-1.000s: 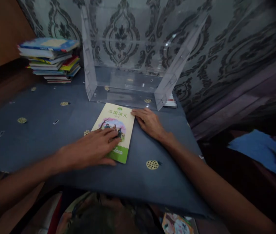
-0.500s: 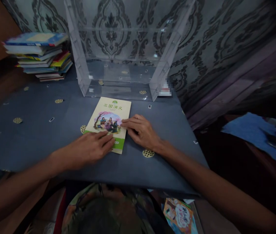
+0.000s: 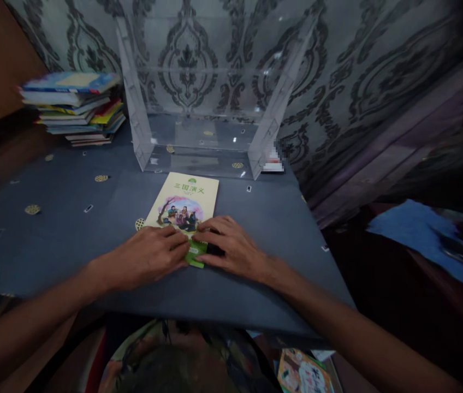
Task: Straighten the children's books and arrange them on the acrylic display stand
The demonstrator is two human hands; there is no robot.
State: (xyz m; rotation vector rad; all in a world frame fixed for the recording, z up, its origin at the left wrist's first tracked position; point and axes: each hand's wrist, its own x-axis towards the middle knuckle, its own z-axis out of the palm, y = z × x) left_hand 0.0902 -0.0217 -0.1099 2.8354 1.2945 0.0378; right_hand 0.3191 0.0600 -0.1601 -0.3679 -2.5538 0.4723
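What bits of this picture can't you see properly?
In the head view:
- Lower part of the Romance of the Three Kingdoms book: covered by the left hand and right hand.
- Titles on the stack of books: too blurred and small.
- White thing beside the clear rack: partly pixelated.
- Orange-covered book: cut off by the bottom edge.

We see a closed book (image 3: pixel 182 210) lying flat on the worktop (image 3: pixel 71 218), front cover up and title end farther from us. Its cream cover carries 4 green characters above a painted scene of 3 figures beside a pinkish tree, with a green band below.
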